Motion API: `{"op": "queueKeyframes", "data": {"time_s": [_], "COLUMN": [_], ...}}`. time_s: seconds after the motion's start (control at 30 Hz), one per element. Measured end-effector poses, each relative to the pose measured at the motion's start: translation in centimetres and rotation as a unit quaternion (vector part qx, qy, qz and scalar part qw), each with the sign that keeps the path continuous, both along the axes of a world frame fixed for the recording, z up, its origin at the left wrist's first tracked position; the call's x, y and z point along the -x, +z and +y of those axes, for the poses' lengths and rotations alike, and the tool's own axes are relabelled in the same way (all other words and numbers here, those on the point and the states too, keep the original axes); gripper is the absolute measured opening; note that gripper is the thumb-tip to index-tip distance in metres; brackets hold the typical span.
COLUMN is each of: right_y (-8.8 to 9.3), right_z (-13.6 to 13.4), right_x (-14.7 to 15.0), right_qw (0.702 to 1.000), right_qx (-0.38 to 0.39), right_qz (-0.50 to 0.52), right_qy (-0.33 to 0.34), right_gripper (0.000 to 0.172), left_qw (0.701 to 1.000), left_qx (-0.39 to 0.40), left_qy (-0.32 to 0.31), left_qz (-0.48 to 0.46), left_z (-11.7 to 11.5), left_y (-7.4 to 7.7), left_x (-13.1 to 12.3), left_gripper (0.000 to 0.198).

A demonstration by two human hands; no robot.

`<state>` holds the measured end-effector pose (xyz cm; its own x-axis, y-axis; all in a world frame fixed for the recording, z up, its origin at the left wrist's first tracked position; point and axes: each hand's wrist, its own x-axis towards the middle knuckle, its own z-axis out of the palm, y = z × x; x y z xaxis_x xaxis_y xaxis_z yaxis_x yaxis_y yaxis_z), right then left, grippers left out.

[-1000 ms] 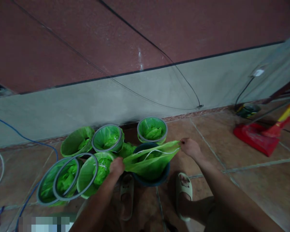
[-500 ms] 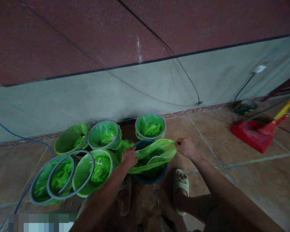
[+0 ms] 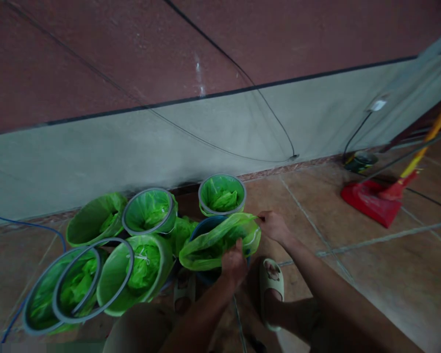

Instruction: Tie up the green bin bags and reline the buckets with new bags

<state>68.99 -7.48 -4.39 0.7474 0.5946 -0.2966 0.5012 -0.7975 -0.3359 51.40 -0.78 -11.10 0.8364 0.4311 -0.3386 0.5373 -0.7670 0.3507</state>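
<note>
The right hand (image 3: 275,226) pinches the rim of a thin, translucent green plastic bag (image 3: 212,244) over a round dark-blue bucket (image 3: 205,226), lower centre; the left hand (image 3: 234,264), at its near edge, holds unclearly. Likely light and limp, the bag suits rim-holding.

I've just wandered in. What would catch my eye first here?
Probably the bright green bag at a blue bucket, its edge pinched by the right hand, with the left hand at its near side. Leftward crowd green-lined bins; off right, a red dustpan lies on brown floor tiles.
</note>
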Motion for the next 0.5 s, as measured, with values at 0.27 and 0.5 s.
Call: {"op": "queueKeyframes", "data": {"time_s": [0.27,0.5], "right_y": [0.5,1.5], "right_z": [0.4,0.0], "right_x": [0.4,0.6], "right_qw": [0.999,0.989], "right_qx": [-0.027,-0.058], "right_qz": [0.027,0.11], "right_qy": [-0.014,-0.078], "right_gripper": [0.027,0.033], "left_qw": [0.997,0.96], "left_qx": [0.038,0.192], "left_qy": [0.06,0.185], "left_qz": [-0.02,-0.083], "left_z": [0.9,3.0], "left_y": [0.1,1.1], "left_x": [-0.1,0.5], "left_gripper": [0.031,0.024]}}
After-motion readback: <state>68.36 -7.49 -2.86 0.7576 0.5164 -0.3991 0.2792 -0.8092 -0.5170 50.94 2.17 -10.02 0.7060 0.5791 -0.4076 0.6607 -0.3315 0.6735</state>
